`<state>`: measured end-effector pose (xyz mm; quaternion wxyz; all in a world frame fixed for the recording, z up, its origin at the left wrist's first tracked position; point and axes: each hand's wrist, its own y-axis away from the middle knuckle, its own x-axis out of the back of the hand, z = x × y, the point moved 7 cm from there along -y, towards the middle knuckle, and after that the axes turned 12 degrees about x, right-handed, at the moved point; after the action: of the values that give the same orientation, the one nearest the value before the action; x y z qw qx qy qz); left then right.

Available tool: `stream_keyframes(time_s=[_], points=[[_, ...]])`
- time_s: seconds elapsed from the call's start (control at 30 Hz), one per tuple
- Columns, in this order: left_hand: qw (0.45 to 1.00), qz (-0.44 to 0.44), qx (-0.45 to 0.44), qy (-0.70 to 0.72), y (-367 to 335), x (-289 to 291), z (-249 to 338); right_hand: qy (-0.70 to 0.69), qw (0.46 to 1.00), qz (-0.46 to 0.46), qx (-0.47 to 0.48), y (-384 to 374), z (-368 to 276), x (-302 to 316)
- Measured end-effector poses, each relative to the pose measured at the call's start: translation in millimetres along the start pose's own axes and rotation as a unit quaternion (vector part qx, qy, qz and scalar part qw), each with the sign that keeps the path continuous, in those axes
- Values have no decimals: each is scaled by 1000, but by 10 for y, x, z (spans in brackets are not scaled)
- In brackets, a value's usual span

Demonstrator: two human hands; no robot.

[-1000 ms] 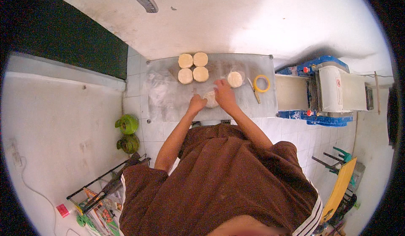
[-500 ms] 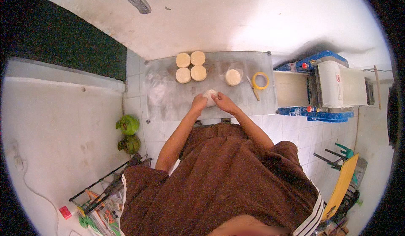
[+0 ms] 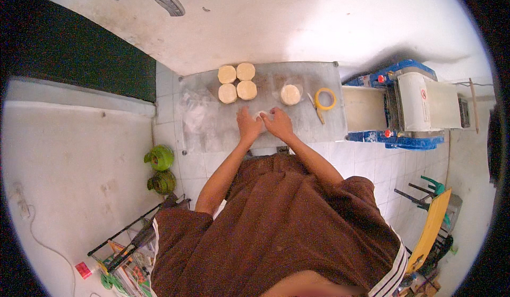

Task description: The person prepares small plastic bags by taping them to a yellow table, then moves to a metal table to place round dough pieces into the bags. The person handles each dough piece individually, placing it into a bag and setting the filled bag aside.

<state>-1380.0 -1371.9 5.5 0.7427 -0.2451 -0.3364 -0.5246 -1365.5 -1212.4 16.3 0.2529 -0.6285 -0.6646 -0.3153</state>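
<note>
Close to the near edge of the grey table, a pale, plastic-wrapped bundle [image 3: 260,114] sits between my two hands and is mostly covered by them. My left hand [image 3: 248,125] curls around its left side, with the thumb pressed in at the middle. From the other side my right hand [image 3: 279,124] grips it, its thumb close to the left one. Beyond the hands, to the right, a thick pale-yellow round [image 3: 290,94] rests on clear plastic. Several similar rounds [image 3: 227,93] stand grouped at the back left.
Crumpled clear plastic [image 3: 195,111] lies at the table's left. A yellow tape roll [image 3: 325,99] and a yellow-handled knife [image 3: 319,113] lie on the right. Beside the table [image 3: 212,137] stands a blue-and-white machine [image 3: 411,103]. Green gas cylinders [image 3: 160,158] are on the floor at left.
Both hands have shifted slightly forward and turned so their backs show more. My left fingers have spread outward, and the bundle is now more hidden. The view has tilted slightly.
</note>
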Motion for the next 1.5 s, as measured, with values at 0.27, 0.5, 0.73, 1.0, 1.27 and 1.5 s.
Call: stream_keyframes(time_s=[0.27, 0.5, 0.73, 1.0, 1.27, 1.5], points=[[888, -284, -305, -197, 36, -168, 392, 103, 991, -31, 73, -289, 21, 146], [786, -378, -399, -282, 69, -465, 344, 101, 990, -40, 85, -325, 43, 255], [738, -411, -417, -336, 72, -681, 346, 103, 989, -13, 100, -286, 4, 311], [740, -397, -427, -334, 148, -837, 274, 124, 987, -24, 99, -198, -64, 433], [902, -346, -208, -151, -105, -269, 507, 132, 986, -63, 86, -198, -14, 343], [972, -213, 44, -93, -137, 9, -5, 125, 985, 2, 118, -167, -114, 315]])
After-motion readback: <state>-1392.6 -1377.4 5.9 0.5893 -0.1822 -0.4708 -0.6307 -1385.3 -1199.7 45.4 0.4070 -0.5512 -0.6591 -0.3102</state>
